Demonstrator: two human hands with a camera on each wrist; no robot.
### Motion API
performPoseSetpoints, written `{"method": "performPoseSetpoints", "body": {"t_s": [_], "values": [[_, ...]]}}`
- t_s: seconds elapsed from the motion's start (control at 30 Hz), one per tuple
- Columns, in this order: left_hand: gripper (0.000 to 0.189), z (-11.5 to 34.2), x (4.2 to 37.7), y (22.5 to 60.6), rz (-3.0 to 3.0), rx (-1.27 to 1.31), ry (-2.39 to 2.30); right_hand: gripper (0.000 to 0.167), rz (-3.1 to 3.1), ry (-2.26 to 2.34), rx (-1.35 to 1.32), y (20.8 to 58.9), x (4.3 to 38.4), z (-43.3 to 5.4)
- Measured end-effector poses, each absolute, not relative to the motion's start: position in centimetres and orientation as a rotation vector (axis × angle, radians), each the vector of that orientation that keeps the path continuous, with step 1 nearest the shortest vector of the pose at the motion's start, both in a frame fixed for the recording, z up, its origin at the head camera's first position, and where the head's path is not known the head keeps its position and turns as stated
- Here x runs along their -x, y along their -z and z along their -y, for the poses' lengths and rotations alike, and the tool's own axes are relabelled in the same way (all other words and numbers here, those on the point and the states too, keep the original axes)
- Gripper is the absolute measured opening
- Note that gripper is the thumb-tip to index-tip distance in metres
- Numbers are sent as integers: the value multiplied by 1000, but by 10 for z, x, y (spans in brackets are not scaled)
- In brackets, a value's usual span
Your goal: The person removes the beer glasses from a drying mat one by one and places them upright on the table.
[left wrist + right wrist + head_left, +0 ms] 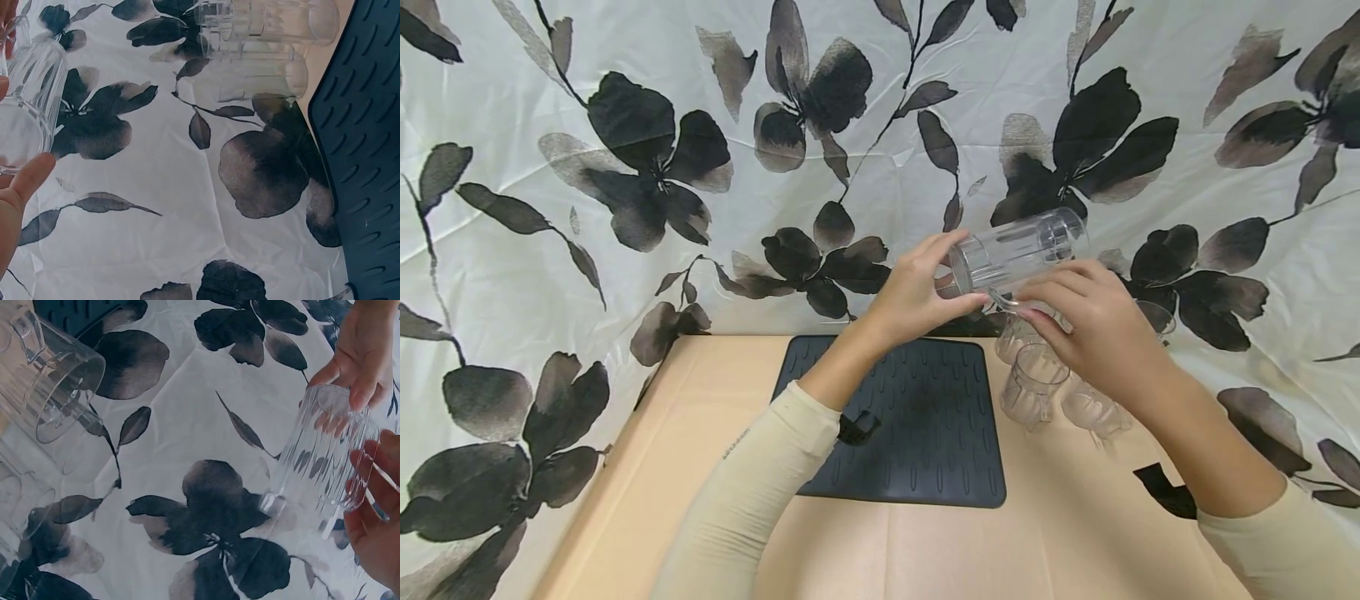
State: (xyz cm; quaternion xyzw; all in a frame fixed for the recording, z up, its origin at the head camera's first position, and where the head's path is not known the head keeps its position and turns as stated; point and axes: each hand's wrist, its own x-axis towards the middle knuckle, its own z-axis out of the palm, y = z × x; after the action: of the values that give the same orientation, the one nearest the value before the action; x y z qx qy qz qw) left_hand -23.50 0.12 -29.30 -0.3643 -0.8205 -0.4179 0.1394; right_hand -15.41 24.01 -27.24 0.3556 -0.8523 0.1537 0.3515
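A clear ribbed glass mug (pixel 1018 246) is held up in the air, tipped almost onto its side, with its base toward the left. My left hand (pixel 913 287) grips the base end between thumb and fingers. At the handle (pixel 1003 300), on the mug's lower side, my right hand (pixel 1093 325) pinches with thumb and fingers. In the right wrist view the left hand (pixel 362 359) is at the base and the right hand (pixel 381 519) beside the handle. Only part of the mug (pixel 31 106) and the left thumb (pixel 31 178) enter the left wrist view.
Below the right hand, several more clear mugs (pixel 1033 383) stand on the tan table (pixel 955 550). A dark ridged drying mat (pixel 917 467) lies left of them. Behind the table hangs a white cloth (pixel 925 200) with dark flowers.
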Motion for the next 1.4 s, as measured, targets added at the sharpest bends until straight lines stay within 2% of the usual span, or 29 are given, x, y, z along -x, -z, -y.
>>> {"method": "performPoseSetpoints", "body": {"t_s": [0.23,0.4,0.67,1.07,1.4], "values": [[83,5,234,296,2258,984,1321,40,2316,-647,-510,278,146,-249],[83,4,233,301,2160,1003,1361,39,2439,-927,-355,289,146,-252],[83,-1,228,314,2060,1005,1360,27,2389,-1343,-393,293,153,-247],[88,-1,225,331,2096,961,1303,24,2291,-1819,-498,290,159,-242],[87,3,223,330,2140,976,1196,24,2276,-1881,-506,289,160,-239]]}}
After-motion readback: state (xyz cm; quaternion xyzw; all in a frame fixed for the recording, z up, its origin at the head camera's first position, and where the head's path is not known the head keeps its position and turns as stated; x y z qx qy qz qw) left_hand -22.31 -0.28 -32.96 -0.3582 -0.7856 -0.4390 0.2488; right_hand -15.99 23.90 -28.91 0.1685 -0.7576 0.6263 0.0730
